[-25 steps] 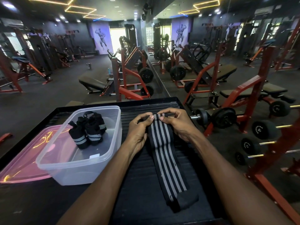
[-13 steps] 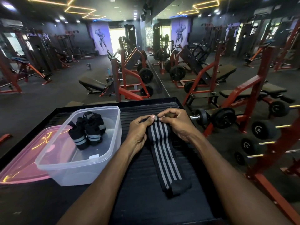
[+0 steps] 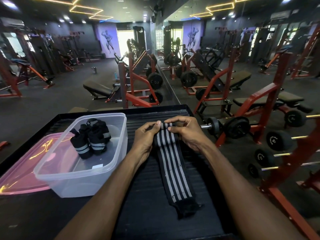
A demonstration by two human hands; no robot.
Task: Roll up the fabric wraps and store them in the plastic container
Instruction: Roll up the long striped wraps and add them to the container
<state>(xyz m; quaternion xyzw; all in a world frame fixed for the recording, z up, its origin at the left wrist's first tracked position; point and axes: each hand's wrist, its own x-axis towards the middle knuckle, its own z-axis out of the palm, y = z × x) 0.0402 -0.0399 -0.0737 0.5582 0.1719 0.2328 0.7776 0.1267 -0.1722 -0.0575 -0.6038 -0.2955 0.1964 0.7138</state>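
head | both hands' fingers (image 3: 158, 124) pinch striped wrap (image 3: 170, 161) roll end | no legible writing

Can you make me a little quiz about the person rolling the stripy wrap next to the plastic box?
1. True or false: the plastic container already has rolled wraps inside.
2. Which end of the striped wrap do the left hand and right hand pinch? A) the far end B) the near end C) the middle
3. Fill in: the pink lid lies to the ____ of the container.

Key: 1 true. 2 A, the far end, with the rest lying flat toward the person. 3 left.
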